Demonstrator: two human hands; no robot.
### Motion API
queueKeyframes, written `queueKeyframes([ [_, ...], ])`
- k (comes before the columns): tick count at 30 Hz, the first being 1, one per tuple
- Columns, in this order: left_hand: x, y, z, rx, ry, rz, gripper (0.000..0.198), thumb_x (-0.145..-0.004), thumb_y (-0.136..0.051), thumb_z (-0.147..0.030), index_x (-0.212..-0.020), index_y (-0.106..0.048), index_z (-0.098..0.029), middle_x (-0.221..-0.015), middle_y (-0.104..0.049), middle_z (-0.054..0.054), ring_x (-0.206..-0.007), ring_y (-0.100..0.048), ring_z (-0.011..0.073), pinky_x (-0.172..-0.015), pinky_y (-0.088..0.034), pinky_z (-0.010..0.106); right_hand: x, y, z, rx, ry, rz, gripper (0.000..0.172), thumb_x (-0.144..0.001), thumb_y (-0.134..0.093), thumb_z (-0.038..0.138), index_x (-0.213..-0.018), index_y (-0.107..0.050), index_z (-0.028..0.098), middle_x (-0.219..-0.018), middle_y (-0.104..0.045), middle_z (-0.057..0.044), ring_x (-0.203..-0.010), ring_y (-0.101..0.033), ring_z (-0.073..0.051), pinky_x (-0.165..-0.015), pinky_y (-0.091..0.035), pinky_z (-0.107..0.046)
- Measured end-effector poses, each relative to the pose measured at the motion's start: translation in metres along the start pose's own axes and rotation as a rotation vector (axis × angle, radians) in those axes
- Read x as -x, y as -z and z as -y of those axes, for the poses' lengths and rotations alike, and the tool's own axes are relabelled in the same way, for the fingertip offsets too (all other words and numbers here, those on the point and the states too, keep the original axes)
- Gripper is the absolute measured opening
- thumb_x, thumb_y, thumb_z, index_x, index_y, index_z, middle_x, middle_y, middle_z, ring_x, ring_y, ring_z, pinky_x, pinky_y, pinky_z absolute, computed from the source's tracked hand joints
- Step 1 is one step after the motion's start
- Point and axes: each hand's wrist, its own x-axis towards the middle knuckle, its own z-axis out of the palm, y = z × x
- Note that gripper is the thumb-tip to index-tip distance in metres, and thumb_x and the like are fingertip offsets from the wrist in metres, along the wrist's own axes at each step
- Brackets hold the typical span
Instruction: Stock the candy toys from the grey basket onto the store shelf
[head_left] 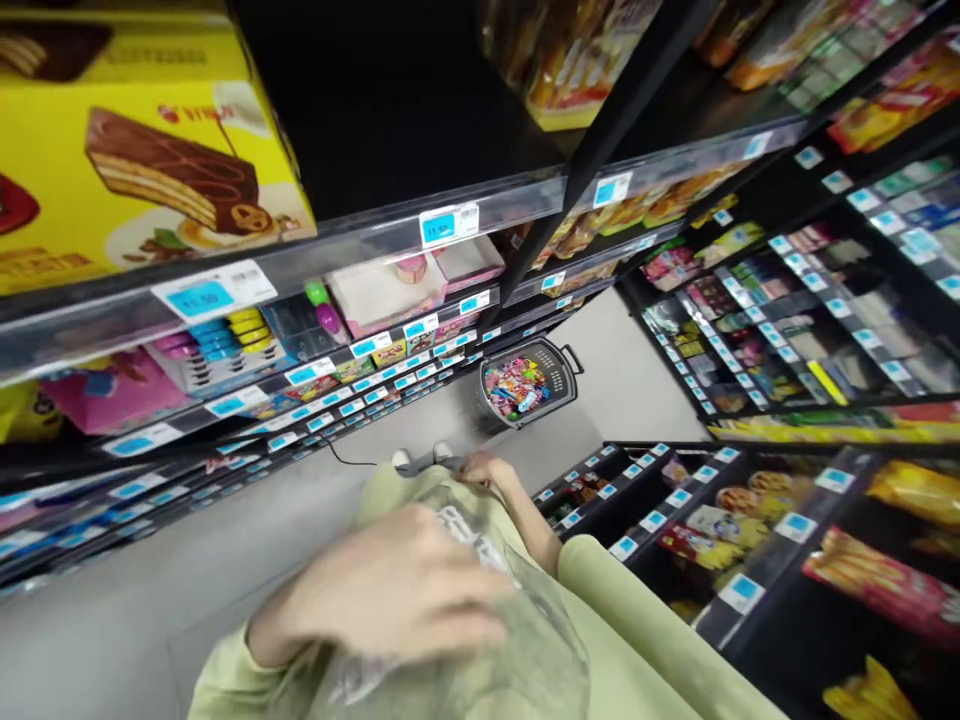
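Observation:
My left hand (397,585) is blurred by motion in front of my body, its back towards me and its fingers pointing right. Whether those fingers grip anything cannot be made out. Beneath and beyond it, a clear plastic bag (544,625) with white lettering lies against my light green top. Farther down, my right hand (484,468) has its fingers curled at the far end of the bag, closed on it. Crumpled clear plastic (360,678) shows just below my left hand.
On the floor ahead stands a dark basket (559,405) with a handle, holding colourful wrapped sweets. Shelves with price tags line both sides of the aisle. A yellow cake box (150,190) is close at upper left. A thin black cable (349,460) lies near my shoes (442,450).

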Motion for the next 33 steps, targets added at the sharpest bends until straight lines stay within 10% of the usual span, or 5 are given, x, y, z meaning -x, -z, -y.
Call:
queueKeyframes([
  [4, 0.007, -0.054, 0.079, -0.007, 0.465, 0.093, 0.046, -0.103, -0.029, -0.020, -0.102, -0.075, -0.016, -0.094, -0.075, 0.010, -0.086, -0.069, 0.0211, -0.084, -0.058, 0.032, 0.000, -0.023, 0.011, -0.114, -0.057, -0.090, 0.023, -0.076, -0.077, 0.036, -0.089, -0.079, 0.017, -0.070, -0.074, -0.007, -0.074, -0.073, -0.026, -0.070, -0.056, -0.030],
  [10, 0.048, -0.115, 0.123, -0.162, 0.316, 0.259, 0.036, -0.103, -0.041, -0.022, -0.127, -0.068, -0.016, -0.141, -0.062, 0.014, -0.136, -0.050, 0.0284, -0.114, -0.043, 0.047, 0.001, -0.053, 0.013, -0.257, -0.203, -0.192, 0.027, -0.062, -0.086, 0.039, -0.079, -0.076, 0.020, -0.072, -0.075, -0.009, -0.087, -0.074, -0.033, -0.081, -0.059, -0.036],
  [23, 0.039, -0.112, 0.148, -0.424, 0.659, 0.541, 0.041, -0.100, -0.047, -0.024, -0.138, -0.060, -0.017, -0.127, -0.069, 0.019, -0.119, -0.063, 0.0352, -0.096, -0.050, 0.046, 0.017, -0.073, -0.032, -0.447, -0.300, -0.189, 0.043, -0.060, -0.085, 0.058, -0.076, -0.074, 0.020, -0.066, -0.072, -0.013, -0.086, -0.075, -0.039, -0.083, -0.060, -0.046],
  [33, -0.024, -0.205, 0.099, -0.344, 0.747, 0.544, 0.044, -0.101, -0.043, -0.026, -0.142, -0.055, -0.014, -0.133, -0.066, 0.020, -0.125, -0.061, 0.0348, -0.100, -0.049, 0.045, 0.037, -0.068, -0.137, -0.350, -0.218, 0.068, 0.035, -0.066, -0.083, 0.029, -0.097, -0.074, 0.016, -0.060, -0.071, -0.007, -0.067, -0.075, -0.035, -0.068, -0.061, -0.044],
])
